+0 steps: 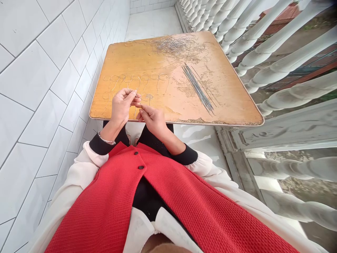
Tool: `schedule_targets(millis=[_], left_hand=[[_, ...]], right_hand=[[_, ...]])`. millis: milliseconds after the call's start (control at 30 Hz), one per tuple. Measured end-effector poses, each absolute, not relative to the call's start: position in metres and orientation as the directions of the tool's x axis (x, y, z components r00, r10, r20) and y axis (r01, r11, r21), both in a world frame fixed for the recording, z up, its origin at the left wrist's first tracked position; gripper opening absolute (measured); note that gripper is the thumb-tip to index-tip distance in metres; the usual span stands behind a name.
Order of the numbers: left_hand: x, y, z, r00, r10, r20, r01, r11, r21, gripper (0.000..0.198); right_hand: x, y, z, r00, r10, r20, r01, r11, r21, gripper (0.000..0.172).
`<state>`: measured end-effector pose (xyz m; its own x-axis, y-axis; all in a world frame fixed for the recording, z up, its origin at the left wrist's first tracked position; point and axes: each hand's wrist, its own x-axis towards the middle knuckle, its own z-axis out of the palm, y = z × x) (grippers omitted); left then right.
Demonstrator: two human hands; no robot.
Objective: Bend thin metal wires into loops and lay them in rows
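Over the table's near edge, my left hand (pixel 122 104) pinches a thin wire (pixel 136 94) between thumb and fingers. My right hand (pixel 153 120) is close beside it, thumb and forefinger pressed together on the lower part of the same wire. Most of that wire is hidden by the fingers. Just beyond the hands, several wires bent into loops with straight tails (pixel 144 78) lie in rows on the wooden tabletop (pixel 168 109). A small patterned wire piece (pixel 149 97) lies right of my left fingertips.
A bundle of straight dark wires (pixel 197 88) lies right of centre on the table. A tangled heap of thin wire (pixel 175 45) sits at the far edge. A white tiled wall (pixel 60 70) rises at left, a white balustrade (pixel 252 56) at right.
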<state>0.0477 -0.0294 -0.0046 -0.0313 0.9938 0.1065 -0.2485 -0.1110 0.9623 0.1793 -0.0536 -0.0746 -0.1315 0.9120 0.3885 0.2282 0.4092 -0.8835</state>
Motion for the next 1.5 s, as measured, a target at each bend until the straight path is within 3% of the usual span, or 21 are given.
schedule_targets(millis=[100,300,467,633,733,833,1000,1233,1500], left_hand=[[0.049,-0.029,-0.003,-0.031,0.996,0.086,-0.226,-0.091,0.970,0.023],[0.048,-0.021,-0.001,-0.089,0.994,0.062,-0.198,-0.078,0.977,0.023],[0.049,-0.014,0.000,-0.080,0.993,0.083,-0.191,-0.097,0.977,0.024],[0.047,-0.013,-0.001,-0.086,0.993,0.075,-0.162,-0.088,0.983,0.025],[0.047,-0.017,-0.002,-0.048,0.997,0.063,-0.130,-0.069,0.989,0.024],[0.052,-0.025,-0.005,0.016,0.999,0.035,-0.089,-0.033,0.995,0.022],[0.060,-0.039,-0.009,0.154,0.988,-0.008,-0.068,0.019,0.997,0.020],[0.056,-0.048,-0.013,0.371,0.928,-0.037,-0.176,0.109,0.978,0.016],[0.054,-0.044,-0.023,0.371,0.927,-0.054,-0.220,0.144,0.965,0.017]], right_hand=[[0.181,-0.055,-0.075,-0.189,0.884,0.429,0.385,0.468,-0.795,0.044],[0.181,-0.060,-0.081,-0.199,0.920,0.338,0.334,0.388,-0.859,0.039],[0.175,-0.071,-0.088,-0.224,0.919,0.325,0.428,0.393,-0.814,0.026],[0.190,-0.073,-0.091,-0.456,0.868,0.196,0.354,0.379,-0.855,0.024],[0.210,-0.064,-0.081,-0.244,0.957,0.155,0.230,0.212,-0.950,0.036],[0.224,-0.048,-0.058,0.024,0.966,0.258,0.086,0.255,-0.963,0.047],[0.217,-0.026,-0.029,0.013,0.952,0.306,0.054,0.305,-0.951,0.043],[0.208,-0.030,-0.031,0.080,0.941,0.328,0.045,0.326,-0.944,0.044],[0.209,-0.034,-0.028,0.088,0.928,0.361,0.074,0.355,-0.932,0.047]])
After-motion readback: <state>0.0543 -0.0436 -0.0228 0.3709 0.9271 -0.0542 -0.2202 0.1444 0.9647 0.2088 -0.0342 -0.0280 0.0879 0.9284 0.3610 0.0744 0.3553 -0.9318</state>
